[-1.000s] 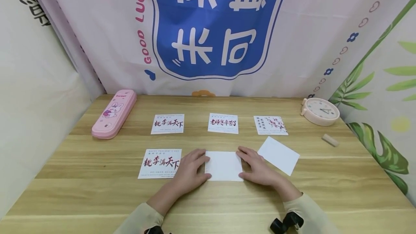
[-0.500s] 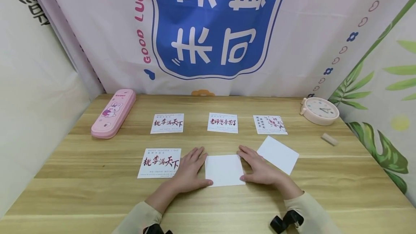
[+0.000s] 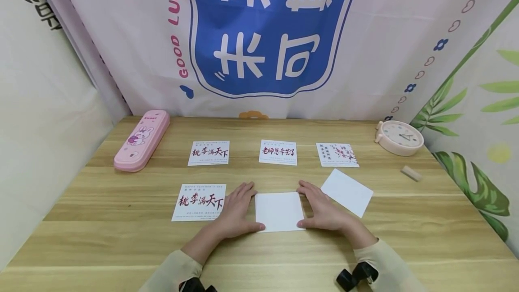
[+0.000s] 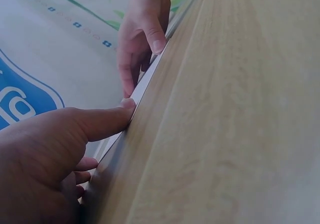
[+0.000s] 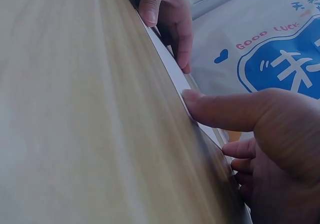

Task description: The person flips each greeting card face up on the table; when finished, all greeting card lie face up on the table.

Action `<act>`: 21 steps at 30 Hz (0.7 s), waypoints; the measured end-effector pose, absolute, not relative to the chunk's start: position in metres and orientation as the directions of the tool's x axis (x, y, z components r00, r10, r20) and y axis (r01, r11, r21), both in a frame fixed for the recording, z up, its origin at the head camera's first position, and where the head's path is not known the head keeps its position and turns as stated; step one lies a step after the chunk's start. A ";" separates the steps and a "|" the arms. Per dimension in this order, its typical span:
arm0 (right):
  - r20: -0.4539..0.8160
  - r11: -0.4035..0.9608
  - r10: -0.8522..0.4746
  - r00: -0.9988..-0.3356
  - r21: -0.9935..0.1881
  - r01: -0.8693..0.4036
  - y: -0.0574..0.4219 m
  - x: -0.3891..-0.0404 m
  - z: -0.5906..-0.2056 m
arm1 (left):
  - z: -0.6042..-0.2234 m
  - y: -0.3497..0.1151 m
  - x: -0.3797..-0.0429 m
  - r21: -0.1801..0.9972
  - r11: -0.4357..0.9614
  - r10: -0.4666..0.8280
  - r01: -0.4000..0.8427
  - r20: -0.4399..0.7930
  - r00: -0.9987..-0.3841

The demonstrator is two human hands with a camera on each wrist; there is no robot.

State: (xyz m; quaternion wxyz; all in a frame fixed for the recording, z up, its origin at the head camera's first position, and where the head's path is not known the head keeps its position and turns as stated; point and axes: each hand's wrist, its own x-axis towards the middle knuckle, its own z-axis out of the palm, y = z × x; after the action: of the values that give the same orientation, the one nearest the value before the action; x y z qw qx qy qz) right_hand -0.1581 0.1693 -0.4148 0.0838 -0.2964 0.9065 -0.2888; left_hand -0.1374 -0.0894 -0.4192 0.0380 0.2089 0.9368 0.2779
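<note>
A blank white card lies flat on the wooden table in front of the person, between the two hands. My left hand is at its left side, the thumb resting on the near left corner and the other fingers reaching toward the far left corner. At the card's right side, my right hand mirrors this, its thumb touching the near right corner. Fingers look mostly straight on both hands. A printed card with red characters lies beside the left hand, which covers part of its right edge.
Behind the hands is a row of smaller printed cards: one at left, a middle one and a right one. A tilted blank card lies by the right hand. Around them are a pink pencil case, a clock and an eraser-like block.
The blank card between the hands slid slightly toward the person and turned a little within the first half second. Since then the card and both hands have stayed nearly still.
</note>
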 end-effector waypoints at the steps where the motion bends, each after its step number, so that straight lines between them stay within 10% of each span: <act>1: 0.017 0.658 -0.585 -0.811 -0.574 -0.487 0.169 -0.158 -0.415 | -0.419 -0.089 -0.137 0.541 0.756 0.411 0.368 0.045 -0.911; 21: -0.005 0.665 -0.576 -0.818 -0.585 -0.464 0.168 -0.157 -0.415 | -0.416 -0.086 -0.136 0.600 0.740 0.359 0.305 0.032 -0.933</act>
State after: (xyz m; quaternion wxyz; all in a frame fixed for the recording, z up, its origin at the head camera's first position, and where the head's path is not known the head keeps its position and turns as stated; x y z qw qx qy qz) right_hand -0.1571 0.1680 -0.4151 0.0952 -0.2866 0.9074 -0.2924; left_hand -0.1359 -0.0861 -0.4162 0.0430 0.1780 0.9317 0.3136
